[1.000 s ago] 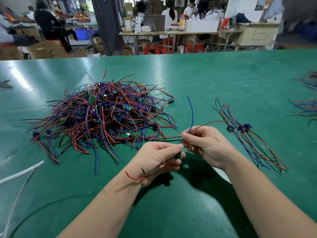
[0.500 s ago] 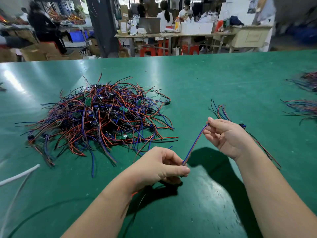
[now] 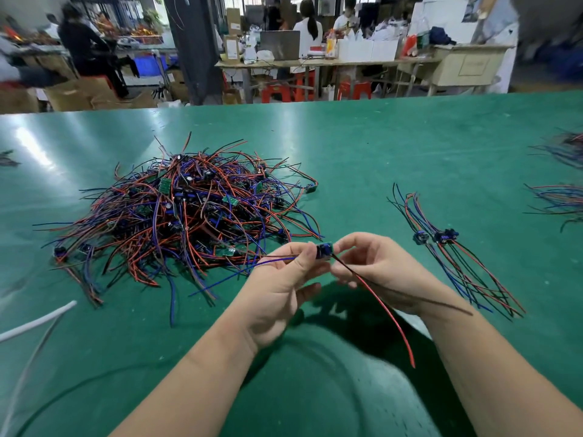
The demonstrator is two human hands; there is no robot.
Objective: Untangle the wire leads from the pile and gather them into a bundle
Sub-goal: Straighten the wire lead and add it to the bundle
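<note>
Wire lead point(image 3: 324, 250) — its small blue module is pinched between the fingertips of the left hand point(image 3: 280, 282) and right hand point(image 3: 378, 269), above the bench point(image 3: 378, 146). Red and black tails trail across the right wrist; blue runs left. Pile point(image 3: 189, 216) (tangled) lies beyond the left hand — bundle point(image 3: 451, 257) lies right of the right hand.

This is a small electronics assembly workshop. A long green work table point(image 3: 410, 143) carries a heaped pile of wire leads point(image 3: 202, 222) with small circuit boards point(image 3: 164, 185). Behind it are wooden benches point(image 3: 315, 63) with a laptop point(image 3: 280, 45), red plastic stools point(image 3: 277, 92), cardboard cartons point(image 3: 79, 97) and seated workers point(image 3: 307, 31).
</note>
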